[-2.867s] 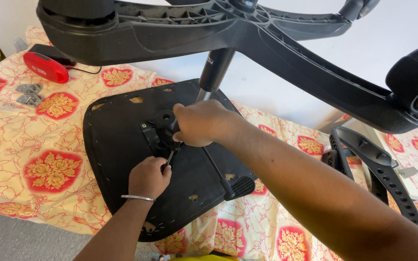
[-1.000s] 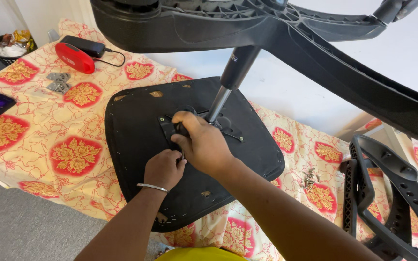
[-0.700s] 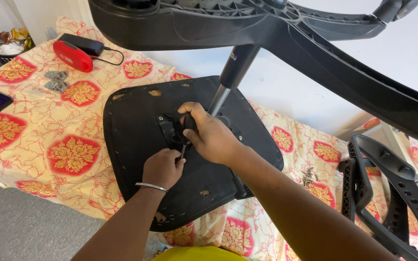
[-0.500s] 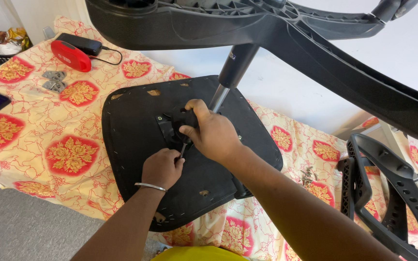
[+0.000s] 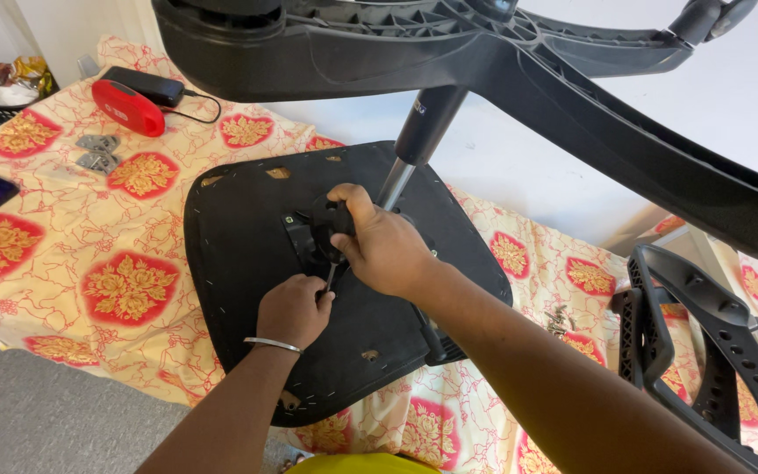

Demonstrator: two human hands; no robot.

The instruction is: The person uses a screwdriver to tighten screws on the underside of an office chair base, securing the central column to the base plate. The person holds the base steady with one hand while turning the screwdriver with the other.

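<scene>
While left hand (image 5: 293, 309) fists a thin tool | right hand (image 5: 385, 247) curls over seat mechanism (image 5: 313, 237) | both hands closed

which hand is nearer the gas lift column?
Right. The right hand sits right at the base of the gas lift column; the left hand is lower on the seat underside.
</scene>
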